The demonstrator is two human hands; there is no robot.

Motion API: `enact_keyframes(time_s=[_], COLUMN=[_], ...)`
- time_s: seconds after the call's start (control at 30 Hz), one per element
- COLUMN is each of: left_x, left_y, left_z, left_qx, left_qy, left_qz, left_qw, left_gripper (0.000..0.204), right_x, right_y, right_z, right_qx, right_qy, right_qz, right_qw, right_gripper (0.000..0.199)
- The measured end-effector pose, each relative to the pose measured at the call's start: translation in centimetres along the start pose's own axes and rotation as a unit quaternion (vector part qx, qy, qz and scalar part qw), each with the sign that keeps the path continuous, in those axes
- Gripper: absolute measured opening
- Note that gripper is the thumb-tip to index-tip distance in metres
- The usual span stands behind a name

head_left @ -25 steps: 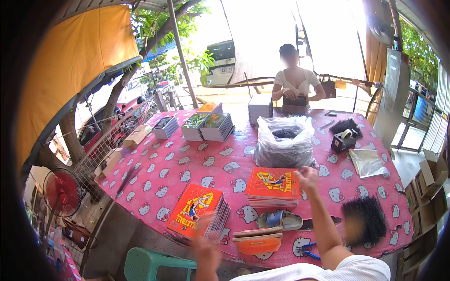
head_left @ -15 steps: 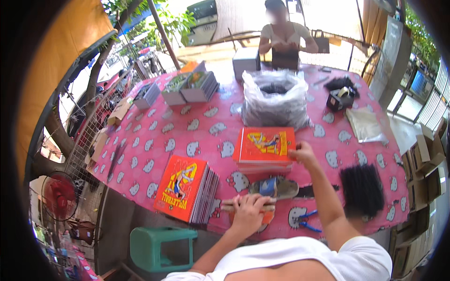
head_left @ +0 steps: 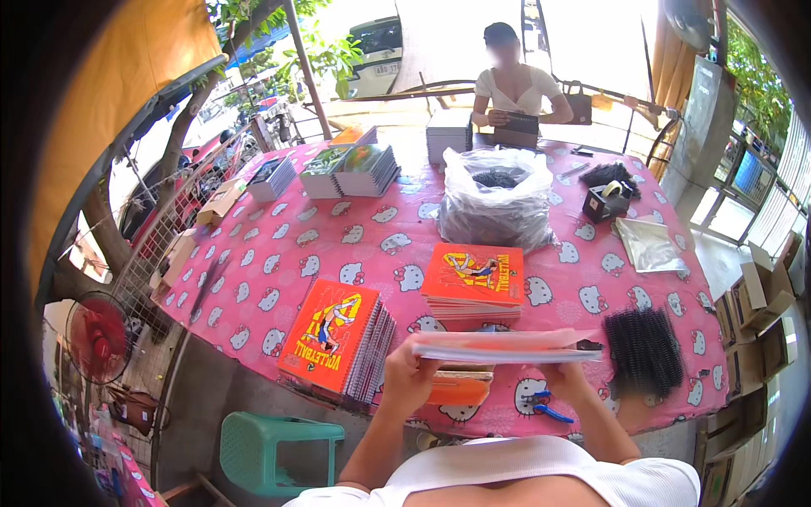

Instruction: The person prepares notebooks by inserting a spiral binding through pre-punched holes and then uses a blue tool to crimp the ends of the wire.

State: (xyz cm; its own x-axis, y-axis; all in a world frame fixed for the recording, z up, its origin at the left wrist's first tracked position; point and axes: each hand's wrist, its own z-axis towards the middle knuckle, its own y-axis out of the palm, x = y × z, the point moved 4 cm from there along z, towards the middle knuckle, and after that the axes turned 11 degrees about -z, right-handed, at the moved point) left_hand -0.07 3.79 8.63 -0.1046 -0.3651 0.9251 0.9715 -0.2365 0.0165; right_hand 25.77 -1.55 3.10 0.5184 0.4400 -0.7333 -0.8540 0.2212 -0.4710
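A thin orange-covered book, its white page edges facing me, is held level above the table's near edge. My left hand grips its left end, while my right hand holds the lower right side, fingers partly hidden behind it. Just beyond lies a stack of unbound orange books. To the left stands a pile of coil-bound orange books. Under the held book, an orange-and-wood block is partly covered. Blue-handled pliers lie near my right wrist, beside a bundle of black spiral coils.
A clear plastic bag of black coils stands mid-table. Behind it are several book stacks. A tape dispenser and clear plastic sleeves sit at right. Another person works across the table. A green stool stands at lower left.
My right hand has come back from the orange stack, and a book is now between both hands. My left hand has left the wooden block. The person opposite now holds a dark item.
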Motion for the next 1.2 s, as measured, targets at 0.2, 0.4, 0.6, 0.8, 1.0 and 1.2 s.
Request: enact_keyframes(time_s=[0.2, 0.4, 0.6, 0.8, 1.0, 1.2], left_x=[-0.2, -0.3, 0.4, -0.7, -3.6, -6.6], left_y=[-1.0, -2.4, -2.1, -3.0, -3.0, -1.5], left_z=[-2.0, -3.8, -2.5, -2.7, -4.5, -4.8], left_qx=[-0.029, 0.005, -0.02, -0.049, 0.191, 0.157], left_qy=[0.041, 0.029, 0.027, 0.013, -0.037, -0.086], left_qz=[0.135, 0.149, 0.119, 0.244, -0.099, -0.109], left_qw=[0.99, 0.988, 0.992, 0.968, 0.976, 0.978], left_gripper=[0.013, 0.015, 0.012, 0.027, 0.092, 0.085], right_x=[2.8, 3.0, 3.0, 1.9, 3.1, 0.3], right_y=[4.2, 5.1, 6.2, 6.0, 7.4, 7.3], right_z=[-4.4, -3.2, -2.1, -1.5, -4.2, -4.9], right_qx=[0.121, 0.017, 0.122, -0.03, -0.087, -0.072], right_qy=[0.097, 0.033, 0.136, 0.077, 0.107, 0.078], right_qz=[0.031, 0.011, 0.322, 0.042, 0.001, 0.027], right_qw=[0.987, 0.999, 0.929, 0.996, 0.99, 0.994], right_gripper=[0.03, 0.029, 0.022, 0.023, 0.046, 0.092])
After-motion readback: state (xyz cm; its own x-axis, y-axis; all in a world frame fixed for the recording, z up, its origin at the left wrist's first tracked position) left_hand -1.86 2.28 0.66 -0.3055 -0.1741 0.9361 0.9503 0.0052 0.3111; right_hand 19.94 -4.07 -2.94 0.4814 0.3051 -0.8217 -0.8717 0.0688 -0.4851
